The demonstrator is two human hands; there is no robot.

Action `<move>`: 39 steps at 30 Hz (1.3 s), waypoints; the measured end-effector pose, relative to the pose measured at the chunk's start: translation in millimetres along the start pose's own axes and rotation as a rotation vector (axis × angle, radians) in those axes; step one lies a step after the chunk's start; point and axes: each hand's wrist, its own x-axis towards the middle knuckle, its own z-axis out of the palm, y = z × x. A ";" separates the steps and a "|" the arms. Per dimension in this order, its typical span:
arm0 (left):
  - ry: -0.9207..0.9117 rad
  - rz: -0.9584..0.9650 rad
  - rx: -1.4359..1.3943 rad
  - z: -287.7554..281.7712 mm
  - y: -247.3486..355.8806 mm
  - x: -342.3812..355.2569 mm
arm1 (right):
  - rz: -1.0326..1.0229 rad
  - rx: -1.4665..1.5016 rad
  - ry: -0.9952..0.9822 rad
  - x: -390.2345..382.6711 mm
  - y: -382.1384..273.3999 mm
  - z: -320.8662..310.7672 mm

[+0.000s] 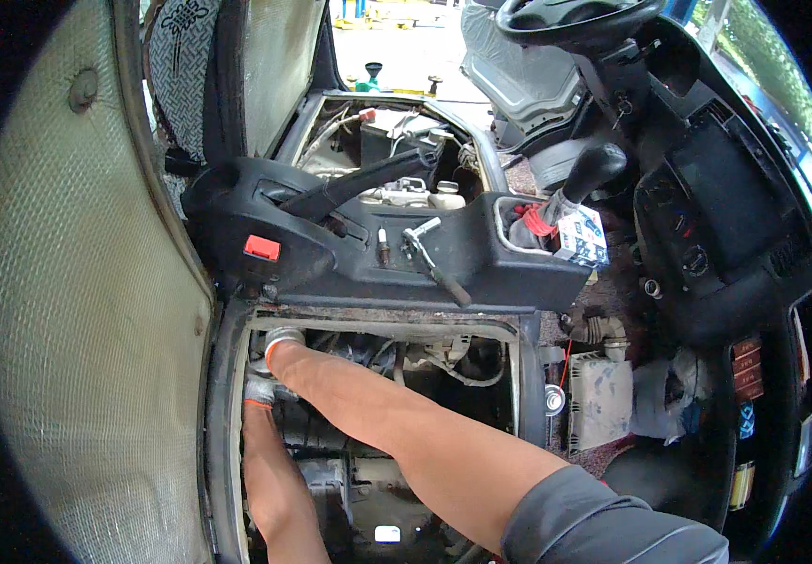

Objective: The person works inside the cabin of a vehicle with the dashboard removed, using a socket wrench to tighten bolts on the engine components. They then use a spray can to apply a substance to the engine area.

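Note:
Both my arms reach down into the open engine bay under the lifted seat. My right hand, in a grey-white glove with an orange cuff, is at the bay's upper left corner, close under the console. Just below it is my left hand in a matching glove, by the left edge of the opening. The fingers of both hands are hidden among the engine parts, so what they touch does not show. On the black centre console lie a spark plug and a ratchet wrench.
Raised quilted seat padding fills the left side. Beyond the handbrake lever, a second open bay holds a battery. A small printed box sits beside the gear lever. An air filter housing lies right of the bay.

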 end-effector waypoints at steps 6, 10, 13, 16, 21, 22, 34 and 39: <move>0.033 -0.046 -0.217 -87.3 -22.0 -2.1 | -0.218 0.289 0.003 -42.0 -57.4 -49.7; -0.201 -0.112 -0.481 8.4 -17.6 18.8 | -0.006 0.134 0.046 -13.3 41.8 -16.8; -0.119 -0.094 -0.432 -20.9 -27.5 0.3 | -0.091 0.367 -0.207 -31.8 16.8 -36.3; -0.077 -0.011 -0.332 -57.5 -27.5 17.1 | -0.142 0.547 -0.292 -48.6 -9.5 -81.4; -0.101 0.038 -0.113 -28.1 -15.5 20.7 | -0.039 0.685 -0.365 -67.9 4.6 -99.1; -0.114 0.044 -0.057 -8.0 -10.8 24.3 | -0.037 0.637 -0.305 -69.7 18.6 -94.3; -0.084 0.053 0.605 -44.5 -24.0 44.2 | -0.251 0.233 -0.031 -92.7 4.1 -101.9; -0.087 0.015 0.423 -32.4 -18.5 36.6 | -0.250 0.082 -0.151 -48.5 1.7 -54.4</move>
